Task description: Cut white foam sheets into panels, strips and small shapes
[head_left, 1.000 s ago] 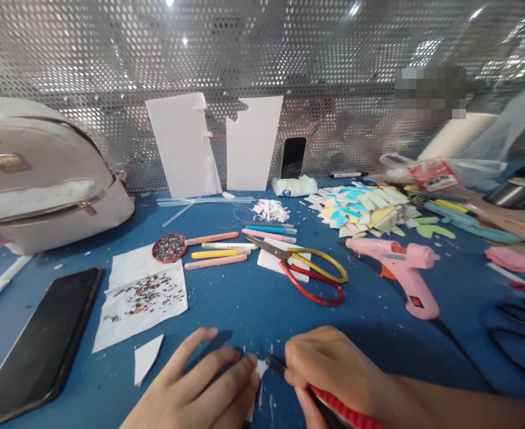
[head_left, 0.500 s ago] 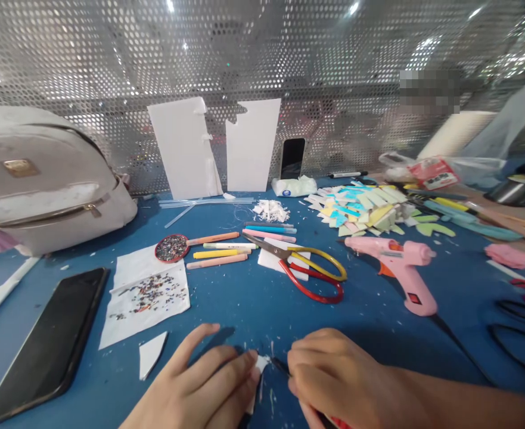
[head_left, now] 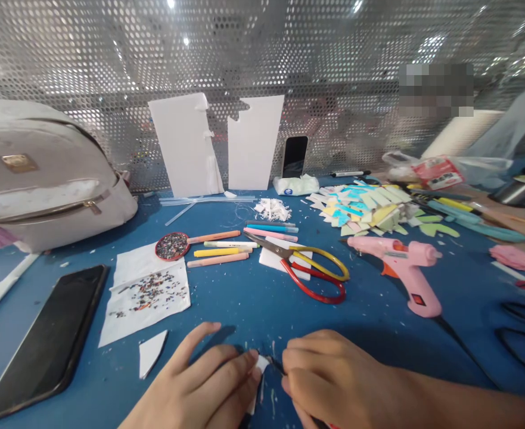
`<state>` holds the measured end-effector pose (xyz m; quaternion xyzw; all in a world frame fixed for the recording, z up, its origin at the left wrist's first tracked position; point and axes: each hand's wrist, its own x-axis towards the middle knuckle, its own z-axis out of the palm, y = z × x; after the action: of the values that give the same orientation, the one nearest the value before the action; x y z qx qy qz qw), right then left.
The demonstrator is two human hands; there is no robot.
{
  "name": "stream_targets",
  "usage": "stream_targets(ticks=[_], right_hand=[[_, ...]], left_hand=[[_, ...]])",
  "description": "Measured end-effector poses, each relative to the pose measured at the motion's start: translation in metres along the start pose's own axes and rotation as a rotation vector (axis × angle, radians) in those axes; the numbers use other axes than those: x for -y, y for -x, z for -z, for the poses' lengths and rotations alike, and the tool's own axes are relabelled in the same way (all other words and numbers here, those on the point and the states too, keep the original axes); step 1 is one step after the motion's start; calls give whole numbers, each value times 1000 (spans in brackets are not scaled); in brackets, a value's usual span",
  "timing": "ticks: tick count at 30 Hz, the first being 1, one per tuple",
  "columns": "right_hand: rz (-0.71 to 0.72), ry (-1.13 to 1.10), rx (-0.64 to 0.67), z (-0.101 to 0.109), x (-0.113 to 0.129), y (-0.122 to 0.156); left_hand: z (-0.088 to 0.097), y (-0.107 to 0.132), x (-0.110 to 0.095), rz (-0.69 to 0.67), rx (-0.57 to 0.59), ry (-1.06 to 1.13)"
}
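At the near edge of the blue table [head_left: 244, 304] my left hand [head_left: 199, 387] lies with fingers pressed flat on a small white piece of foam board [head_left: 258, 372]. My right hand [head_left: 329, 381] is closed round a cutter knife with a red handle, mostly hidden under the hand; its dark tip [head_left: 275, 363] touches the white piece's edge. White scraps lie around the two hands.
A white offcut [head_left: 152, 353], a sheet with glitter [head_left: 148, 292] and a black phone [head_left: 43, 342] lie left. Red-yellow scissors [head_left: 309, 271], pens [head_left: 226, 250], a pink glue gun [head_left: 405, 265], coloured foam pieces [head_left: 364, 208] lie ahead. A grey backpack [head_left: 43, 173] and two white boards [head_left: 217, 143] stand behind.
My right hand has drawn slightly toward me and left, and the knife's red handle, visible earlier, is now almost hidden. My left hand stays on the white piece.
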<state>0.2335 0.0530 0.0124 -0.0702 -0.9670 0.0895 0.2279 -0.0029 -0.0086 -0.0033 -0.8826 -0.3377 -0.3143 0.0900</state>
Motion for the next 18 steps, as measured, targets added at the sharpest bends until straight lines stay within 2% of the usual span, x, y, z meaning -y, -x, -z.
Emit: stream_targets(ticks=[8,11,14,16,18], right_hand=[[149,96,34,8,-4,-5],[192,75,-12,7,-6,-4],[175,-80,-143,4,-11,-1],[103,-226,-307,0,-15,2],[-28,-354,-488,-4,-16,3]], left_hand=[[0,1,0,-4,30,17],[1,1,0,-16,54,19],[3,-2,0,-4,84,46],[4,-5,0,28,78,86],[4,-10,1,46,63,144]])
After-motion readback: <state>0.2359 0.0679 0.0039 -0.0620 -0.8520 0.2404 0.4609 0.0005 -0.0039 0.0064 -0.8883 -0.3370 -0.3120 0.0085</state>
